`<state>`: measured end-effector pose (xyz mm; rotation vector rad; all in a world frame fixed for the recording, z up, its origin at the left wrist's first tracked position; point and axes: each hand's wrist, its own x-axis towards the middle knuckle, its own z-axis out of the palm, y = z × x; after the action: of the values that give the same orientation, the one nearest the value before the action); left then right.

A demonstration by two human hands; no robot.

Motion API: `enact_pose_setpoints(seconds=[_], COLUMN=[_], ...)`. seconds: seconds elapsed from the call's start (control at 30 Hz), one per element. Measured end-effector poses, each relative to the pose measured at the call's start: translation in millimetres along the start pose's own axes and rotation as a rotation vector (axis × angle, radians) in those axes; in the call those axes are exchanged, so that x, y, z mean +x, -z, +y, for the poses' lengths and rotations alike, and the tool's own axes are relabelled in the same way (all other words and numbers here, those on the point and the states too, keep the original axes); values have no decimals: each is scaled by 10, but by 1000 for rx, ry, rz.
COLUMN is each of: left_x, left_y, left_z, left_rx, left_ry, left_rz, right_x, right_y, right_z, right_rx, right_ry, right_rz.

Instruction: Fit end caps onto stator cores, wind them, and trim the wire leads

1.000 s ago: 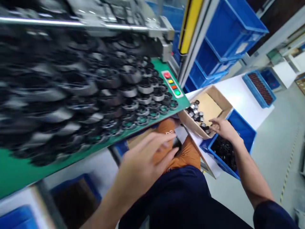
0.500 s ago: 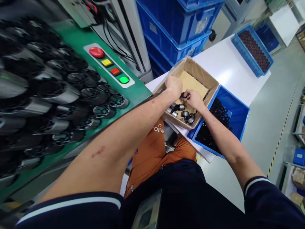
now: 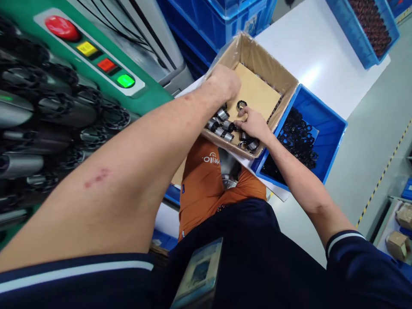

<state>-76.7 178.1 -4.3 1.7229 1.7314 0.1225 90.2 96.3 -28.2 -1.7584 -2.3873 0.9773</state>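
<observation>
My left hand (image 3: 227, 81) is curled at the left side of a cardboard box (image 3: 270, 58) lined with clear plastic. Its fingers face away from me, and whatever they hold is hidden. Inside the box, my right hand (image 3: 254, 124) has its thumb and forefinger apart. The forefinger is at the edge of a small black-rimmed metal ring (image 3: 241, 105), which is on a tan cardboard sheet (image 3: 257, 92). Several short silver-and-black cylinders (image 3: 223, 133) lie loose at the near end of the box, some partly behind my right hand.
A blue bin (image 3: 331, 141) of black plastic parts (image 3: 298, 139) adjoins the box on the right. Farther off is a blue tray (image 3: 350, 30) of reddish-brown parts. Stacked blue crates (image 3: 206, 25) stand behind. At left, a green machine (image 3: 144, 101) carries buttons and many metal cylinders.
The view has shifted closer to the box. My right thumb and forefinger, pinched around a dark part before, are now apart beside the ring. My left hand stays curled at the box's left side.
</observation>
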Motion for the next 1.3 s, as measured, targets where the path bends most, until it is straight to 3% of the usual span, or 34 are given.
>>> enact_pose_setpoints(seconds=[0.27,0.4,0.53,0.7,0.87,0.97,1.03,1.13,1.2,1.3], left_x=[-360,-369,-385,-655,-1119,-1574,-1980,-2656,-3076,-3576], left_y=[-258,-270,-185,-123,39,58,-96,-615,-1059,-1625], left_z=[-296,-320,-269,-187,132,310,326,172,-1,-277], left_rx=[105,55,-14,-80,-97,-51,-60,-278,-407,-453], left_ry=[-9,41,86,91,100,26,-72,-340,-326,-189], left_rz=[13,-17,-3,35,90,158,173,127,84,93], right_x=[-137,-117,-31,176,431,580,658,732,766,829], right_y=[75,54,0,-47,10,103,195,356,457,565], right_z=[-127,-113,3,149,176,128,89,30,-21,-137], right_rx=[-24,-65,-92,-105,-130,-143,-160,-215,-314,-485], right_ry=[91,106,60,83,152,234,290,372,482,620], right_rz=[102,126,189,130,97,40,2,3,-32,-206])
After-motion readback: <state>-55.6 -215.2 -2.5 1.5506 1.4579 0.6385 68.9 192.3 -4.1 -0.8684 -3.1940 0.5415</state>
